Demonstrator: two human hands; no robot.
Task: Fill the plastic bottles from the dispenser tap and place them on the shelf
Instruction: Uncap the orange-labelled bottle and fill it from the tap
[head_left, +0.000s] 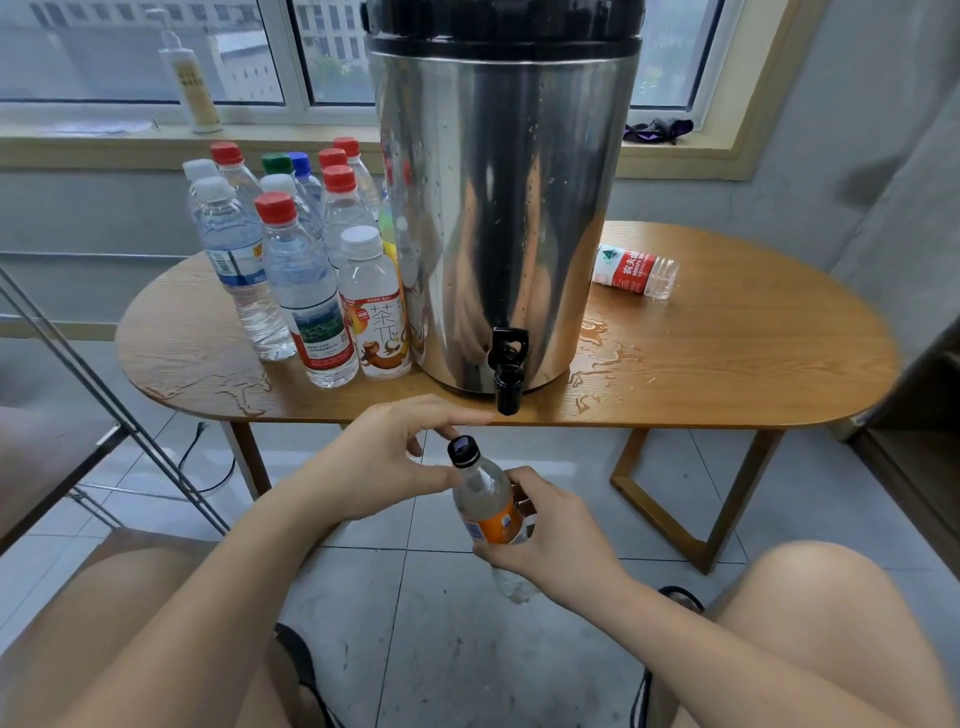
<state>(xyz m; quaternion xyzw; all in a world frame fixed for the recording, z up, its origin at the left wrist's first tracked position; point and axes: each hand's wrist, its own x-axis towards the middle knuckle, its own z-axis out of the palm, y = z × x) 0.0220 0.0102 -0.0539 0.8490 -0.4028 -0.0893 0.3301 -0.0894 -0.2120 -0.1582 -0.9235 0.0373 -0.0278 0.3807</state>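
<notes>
1. Wet wooden table (727, 364), mid-frame: dispenser's (509, 208) top is cut off.
2. Orange-labelled bottle (485, 499), lower centre below the tap (508, 374), is gripped by the right hand (556, 530).
3. Left hand's (384, 457) hold on the cap (464, 451) cannot be told.

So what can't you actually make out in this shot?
Head view only.
The dispenser: its top is cut off by the upper edge.
The lying bottle: its neck end is hidden behind the dispenser.
The held bottle: the right hand covers much of its label and lower body.
The left hand: whether its fingers touch the black cap is unclear.
The yellow-green bottle: mostly hidden behind the dispenser and the tea bottle.
</notes>
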